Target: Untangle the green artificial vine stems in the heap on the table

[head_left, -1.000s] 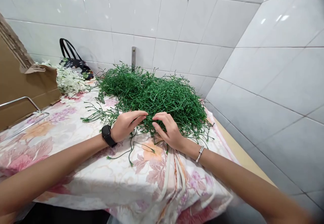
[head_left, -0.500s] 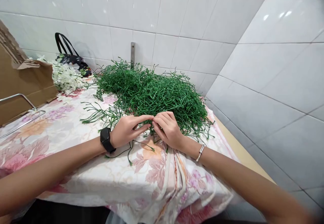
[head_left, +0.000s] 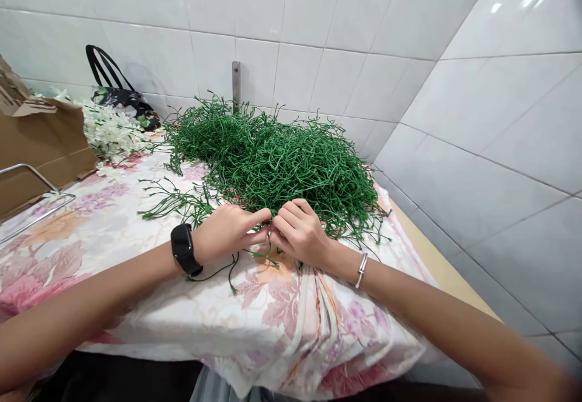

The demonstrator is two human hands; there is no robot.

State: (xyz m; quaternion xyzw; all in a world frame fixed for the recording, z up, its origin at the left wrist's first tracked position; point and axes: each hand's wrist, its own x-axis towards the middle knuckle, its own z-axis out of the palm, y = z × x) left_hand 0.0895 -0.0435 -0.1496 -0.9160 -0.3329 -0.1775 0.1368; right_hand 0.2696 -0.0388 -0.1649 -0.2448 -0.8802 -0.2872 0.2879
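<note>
A large heap of green artificial stems [head_left: 282, 153] lies on the table, thin and branching with small tips. At its front edge my left hand [head_left: 231, 230] pinches a green stem between thumb and forefinger; a black band is on that wrist. My right hand [head_left: 300, 232] meets it fingertip to fingertip, its fingers curled and pinched on the same stem, most of which they hide. A few loose stems [head_left: 182, 202] lie left of the heap, and thin stem ends [head_left: 233, 274] trail over the cloth below my hands.
A flowered tablecloth [head_left: 150, 305] covers the table. To the left stand a cardboard box [head_left: 40, 153] and a bent metal wire frame [head_left: 50, 199]. White artificial flowers [head_left: 111, 132] and a dark floral bag [head_left: 130, 103] sit behind them. Tiled walls [head_left: 345, 14] close off the back and right.
My fingertips have drawn closer together, with the left fingers more bent around the stem. The view has shifted slightly; the heap and loose stems lie as before.
</note>
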